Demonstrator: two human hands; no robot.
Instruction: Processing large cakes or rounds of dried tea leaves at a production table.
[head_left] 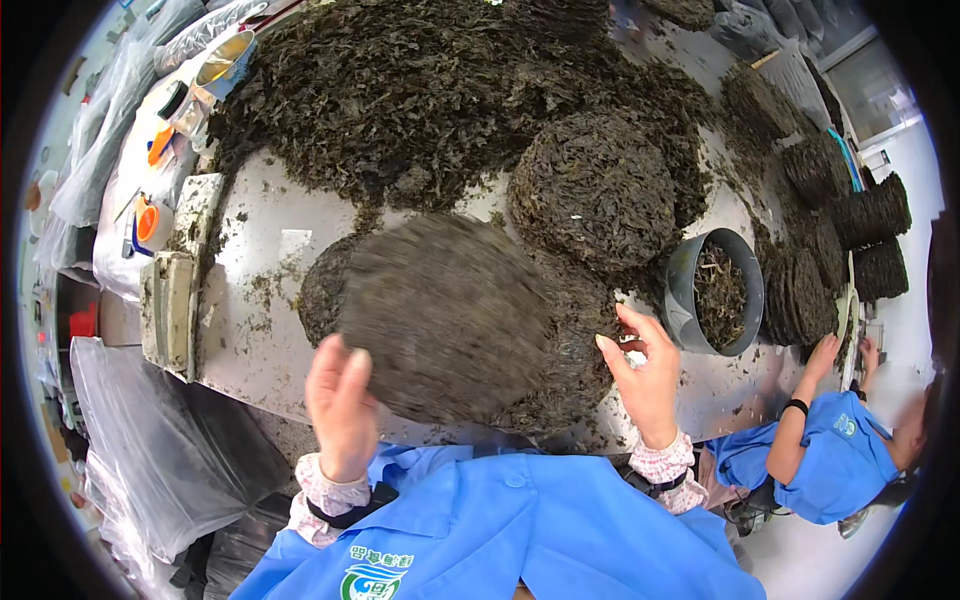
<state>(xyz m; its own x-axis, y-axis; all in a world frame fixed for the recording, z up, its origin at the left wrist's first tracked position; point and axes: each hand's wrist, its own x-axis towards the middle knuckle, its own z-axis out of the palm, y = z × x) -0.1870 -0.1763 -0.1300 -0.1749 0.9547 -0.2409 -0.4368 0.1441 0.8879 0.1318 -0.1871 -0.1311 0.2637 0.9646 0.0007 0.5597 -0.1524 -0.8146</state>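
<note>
A round, flat cake of dried dark seaweed (pixel 445 320) is smeared by motion in front of me. At its lower left edge my left hand (pixel 342 408) is closed, thumb against the rim; the grip itself is partly unclear. My right hand (pixel 645 375) is apart from that cake, thumb and fingers spread and curved with nothing between them, beside another seaweed cake (pixel 575 350) lying on the table. Part of a further cake (pixel 322 290) shows behind the blurred one, on the left. Farther back rests a thick round seaweed cake (pixel 595 190).
Loose seaweed (pixel 400 90) is heaped across the back of the metal table (pixel 270 340). A grey tub (pixel 685 290) with scraps stands right of my right hand. Stacked cakes (pixel 800 300) line the right side, near a co-worker's hand (pixel 823 358). Orange-and-white tape (pixel 150 222) sits left.
</note>
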